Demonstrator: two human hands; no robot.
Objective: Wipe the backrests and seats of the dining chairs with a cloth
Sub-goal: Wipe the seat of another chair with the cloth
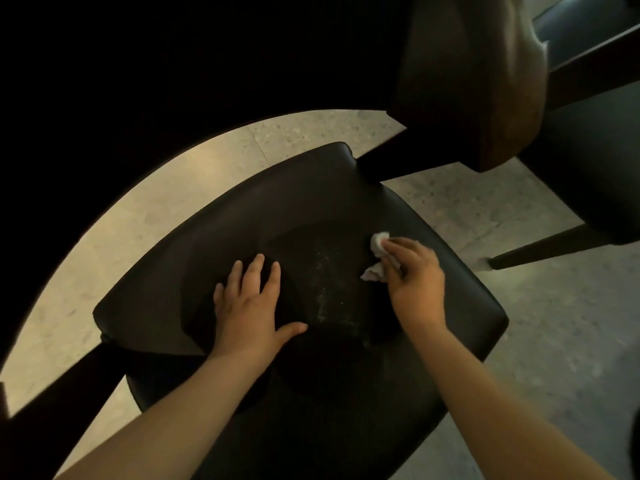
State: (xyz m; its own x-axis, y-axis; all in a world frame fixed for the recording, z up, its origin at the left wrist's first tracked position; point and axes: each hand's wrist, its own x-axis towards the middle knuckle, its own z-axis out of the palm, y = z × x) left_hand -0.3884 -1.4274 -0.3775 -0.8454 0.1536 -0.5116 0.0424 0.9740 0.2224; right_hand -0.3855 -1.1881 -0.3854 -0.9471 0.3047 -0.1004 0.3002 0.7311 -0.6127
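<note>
Right hand (414,282) pinching crumpled white cloth (375,258) against dusty black chair seat (311,209), left hand (251,306) flat (fingers spread) beside it

The left hand (249,306) lies flat on the seat (242,220), left of centre. The right hand (415,282) is on the seat's right side, with the cloth (375,258) under its fingers, touching the seat. A table (467,81) stands behind the seat to the right, and a second chair (588,168) stands further right.
</note>
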